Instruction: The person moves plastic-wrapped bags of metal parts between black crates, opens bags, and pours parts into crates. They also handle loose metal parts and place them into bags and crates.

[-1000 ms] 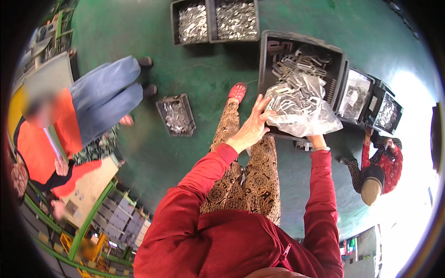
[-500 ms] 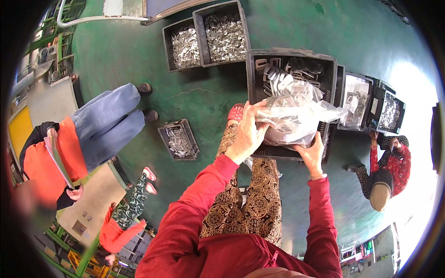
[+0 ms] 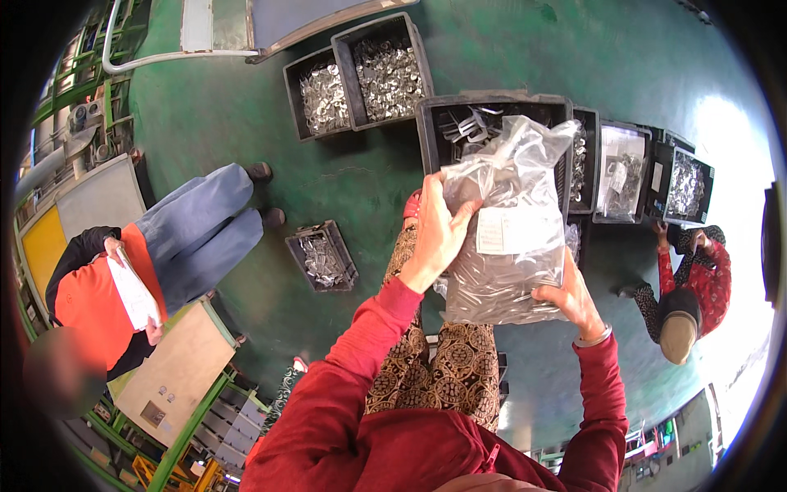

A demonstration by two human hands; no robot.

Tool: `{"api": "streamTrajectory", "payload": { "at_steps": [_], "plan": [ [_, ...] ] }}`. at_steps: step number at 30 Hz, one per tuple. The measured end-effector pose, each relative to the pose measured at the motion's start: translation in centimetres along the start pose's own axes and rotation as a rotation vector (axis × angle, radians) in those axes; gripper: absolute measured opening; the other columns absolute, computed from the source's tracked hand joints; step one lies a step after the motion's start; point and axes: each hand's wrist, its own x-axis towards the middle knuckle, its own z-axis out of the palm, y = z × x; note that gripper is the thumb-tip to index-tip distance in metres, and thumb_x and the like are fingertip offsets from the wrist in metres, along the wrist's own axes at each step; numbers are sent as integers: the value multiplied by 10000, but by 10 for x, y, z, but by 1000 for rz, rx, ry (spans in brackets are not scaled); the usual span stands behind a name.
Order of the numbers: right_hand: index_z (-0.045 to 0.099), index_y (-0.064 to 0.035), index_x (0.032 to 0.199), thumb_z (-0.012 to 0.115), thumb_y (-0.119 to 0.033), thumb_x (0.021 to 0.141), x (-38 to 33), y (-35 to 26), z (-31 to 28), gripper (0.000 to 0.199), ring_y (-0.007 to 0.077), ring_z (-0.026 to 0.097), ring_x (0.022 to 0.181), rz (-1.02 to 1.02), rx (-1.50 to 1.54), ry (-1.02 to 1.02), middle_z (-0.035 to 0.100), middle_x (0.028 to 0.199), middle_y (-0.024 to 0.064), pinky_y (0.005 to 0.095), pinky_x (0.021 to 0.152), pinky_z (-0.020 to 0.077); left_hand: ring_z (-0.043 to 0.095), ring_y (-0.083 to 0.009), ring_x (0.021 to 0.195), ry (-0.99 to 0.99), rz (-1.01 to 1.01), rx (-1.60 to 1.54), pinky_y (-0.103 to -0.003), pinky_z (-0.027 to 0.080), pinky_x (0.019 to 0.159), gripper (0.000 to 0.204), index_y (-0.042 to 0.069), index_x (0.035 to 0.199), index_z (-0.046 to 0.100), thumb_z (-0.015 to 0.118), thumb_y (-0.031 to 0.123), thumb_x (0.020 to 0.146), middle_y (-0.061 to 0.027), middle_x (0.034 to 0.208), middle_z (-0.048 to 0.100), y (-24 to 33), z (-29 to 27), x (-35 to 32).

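Observation:
Between my hands is a clear plastic bag (image 3: 516, 283) packed with metal parts, a white label on its upper face and its loose top pointing away from me. My left hand (image 3: 438, 238) grips its left side, thumb laid on the plastic near the label. My right hand (image 3: 570, 295) clasps the lower right side, thumb in front and fingers partly hidden behind. The bag hangs over the near part of a black crate (image 3: 494, 99), hiding much of it. Silvery metal pieces (image 3: 471, 125) show inside the crate beyond the bag.
Two black crates of small metal parts (image 3: 381, 78) stand at the far left. A smaller crate (image 3: 322, 256) sits on the floor. More crates (image 3: 623, 174) line the right, where a person in red (image 3: 697, 283) crouches. A person in an orange vest (image 3: 102, 303) holds papers at left.
The bag has come nearer to me and turned, so its label and filled lower part now show. Both hands moved with it. The orange-vested person's papers have shifted.

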Motion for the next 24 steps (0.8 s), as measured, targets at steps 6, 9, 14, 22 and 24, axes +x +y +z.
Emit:
{"api": "streamTrajectory", "payload": {
  "at_steps": [6,9,14,22,24],
  "plan": [
    [418,-7,1363,605,-81,781,16,30,-8,616,185,561,1068,409,701,-258,577,1201,101,322,929,455,667,-238,914,-105,-201,39,-333,510,812,550,-48,1136,524,821,170,728,-205,1022,669,-15,0,24],
    [410,-10,1367,590,-95,809,13,40,-11,593,173,587,1047,527,826,-294,588,1188,93,332,890,504,645,-185,913,-111,-211,27,-300,501,806,527,-34,1123,523,820,165,737,-147,1019,667,-8,0,26],
    [426,-1,1359,588,-123,825,-12,1,-5,571,177,572,1075,456,681,-230,572,1226,102,299,903,470,546,-104,876,-54,-289,-579,-254,459,799,328,54,1052,512,723,211,857,-3,958,584,-15,11,15],
    [471,25,1323,561,-102,851,-22,16,-12,497,241,490,1224,221,502,-287,455,1398,170,326,1018,379,464,-91,925,200,-556,-698,-247,389,855,269,78,1125,446,499,309,998,-17,984,507,-19,17,4],
    [426,27,1354,554,-95,851,-17,-24,-11,534,224,499,1210,424,650,-290,486,1368,152,328,1004,400,466,-103,928,158,-594,-443,-255,386,868,296,60,1172,425,496,286,996,-40,983,508,-27,22,4]
  ]
}}
